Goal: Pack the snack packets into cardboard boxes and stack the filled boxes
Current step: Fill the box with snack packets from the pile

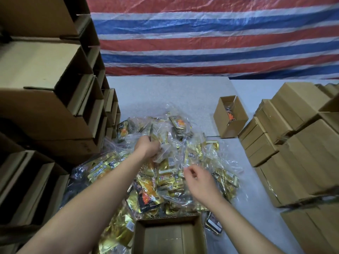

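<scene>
A heap of gold and black snack packets [165,173], many inside clear plastic bags, covers the middle of the grey table. My left hand [147,147] reaches into the far part of the heap and grips a clear bag of packets [165,153]. My right hand [197,178] hovers over the right side of the heap with its fingers curled; whether it pinches the plastic is unclear. An open, empty cardboard box [169,235] stands at the near edge, just below both hands.
Open empty cardboard boxes [45,99] are stacked high on the left. Closed boxes [297,143] are stacked on the right. A small open box [230,116] holding a few packets stands at the back right. A striped tarp [211,37] hangs behind the table [165,92].
</scene>
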The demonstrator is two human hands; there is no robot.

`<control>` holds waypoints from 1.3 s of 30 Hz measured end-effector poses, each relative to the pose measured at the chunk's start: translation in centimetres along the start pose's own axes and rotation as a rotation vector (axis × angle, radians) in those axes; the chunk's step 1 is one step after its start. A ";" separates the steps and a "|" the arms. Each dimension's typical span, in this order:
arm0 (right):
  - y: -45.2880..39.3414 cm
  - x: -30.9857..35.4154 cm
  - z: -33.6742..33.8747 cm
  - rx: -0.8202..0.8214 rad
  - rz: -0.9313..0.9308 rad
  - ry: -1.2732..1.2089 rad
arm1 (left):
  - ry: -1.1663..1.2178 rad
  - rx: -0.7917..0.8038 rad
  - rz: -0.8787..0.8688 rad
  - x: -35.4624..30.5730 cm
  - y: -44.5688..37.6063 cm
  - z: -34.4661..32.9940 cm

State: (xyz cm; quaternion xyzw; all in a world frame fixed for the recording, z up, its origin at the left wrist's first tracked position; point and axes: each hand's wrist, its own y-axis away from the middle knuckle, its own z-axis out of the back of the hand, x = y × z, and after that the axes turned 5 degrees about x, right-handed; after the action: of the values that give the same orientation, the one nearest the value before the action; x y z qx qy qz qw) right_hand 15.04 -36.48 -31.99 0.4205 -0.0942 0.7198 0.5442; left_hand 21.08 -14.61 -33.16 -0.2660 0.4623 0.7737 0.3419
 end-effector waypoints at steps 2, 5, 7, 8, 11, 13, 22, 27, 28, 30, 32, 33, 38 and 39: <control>-1.1 1.6 0.7 -0.043 -0.062 -0.229 | 0.123 0.025 -0.088 -0.5 2.4 1.1; -2.8 3.7 1.7 -0.017 -0.195 -0.579 | 0.258 0.067 -0.228 -1.5 6.6 2.8; -3.4 5.2 2.2 0.048 -0.246 -0.838 | 0.333 0.106 -0.284 -2.0 9.3 3.5; -3.6 5.7 2.4 0.076 -0.255 -0.941 | 0.337 0.115 -0.307 -2.2 10.6 3.7; -3.6 7.0 2.4 0.222 -0.173 -1.130 | 0.295 0.111 -0.383 -2.6 13.7 3.2; -3.1 7.7 2.1 0.280 -0.055 -1.214 | 0.245 0.097 -0.411 -2.5 14.9 2.3; -0.9 8.9 2.4 0.159 -0.003 -1.106 | -0.213 -0.026 -0.540 -0.6 16.4 0.5; 0.5 8.9 2.6 0.163 -0.044 -1.090 | -0.336 -0.036 -0.643 -0.6 17.8 0.0; 0.7 8.8 2.5 0.134 -0.064 -1.084 | -0.351 -0.026 -0.654 -0.5 18.1 0.0; 1.2 8.2 2.2 0.099 -0.038 -1.083 | -0.380 0.001 -0.687 -0.2 18.5 0.2; 1.9 7.7 2.3 0.101 0.030 -1.090 | -0.318 0.062 -0.705 0.0 18.7 0.7; 2.4 7.4 2.5 0.114 0.068 -1.096 | -0.246 0.107 -0.706 0.3 18.8 1.0; 4.0 6.4 3.4 -0.023 0.055 -0.920 | -0.014 0.162 -0.515 4.6 18.4 3.0; 4.1 6.0 3.5 -0.032 0.051 -0.918 | -0.048 0.150 -0.477 6.1 18.0 3.1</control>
State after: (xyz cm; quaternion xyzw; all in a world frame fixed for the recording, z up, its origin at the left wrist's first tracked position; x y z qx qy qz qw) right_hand 12.97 -35.97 -24.22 0.6850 -0.3471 0.4706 0.4345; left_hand 3.02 -16.17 -26.60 -0.3228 0.4344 0.6407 0.5446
